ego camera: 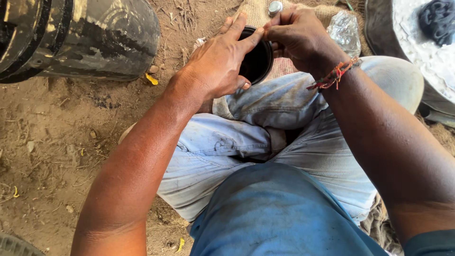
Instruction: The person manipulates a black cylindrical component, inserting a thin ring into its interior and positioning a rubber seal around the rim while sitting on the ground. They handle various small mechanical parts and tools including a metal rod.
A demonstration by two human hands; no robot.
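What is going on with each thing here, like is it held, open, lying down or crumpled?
Left hand: wrapped around the black cup, gripping.
Right hand: fingertips pinching the cup's rim.
Black cup: held up, open side facing the camera.
Wrist thread: tied on the right wrist.
Plastic bag: crumpled, lying on the ground.
Metal cap: lying loose on sacking.
Big tyre: lying on the dirt.

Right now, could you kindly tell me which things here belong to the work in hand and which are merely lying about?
In hand:
round black rubber cup, gripped by the left hand
right hand, pinching its rim

Lying about:
small silver metal cap on the burlap sack
crumpled clear plastic wrapper
large black tyre
yellow leaf scrap on the dirt
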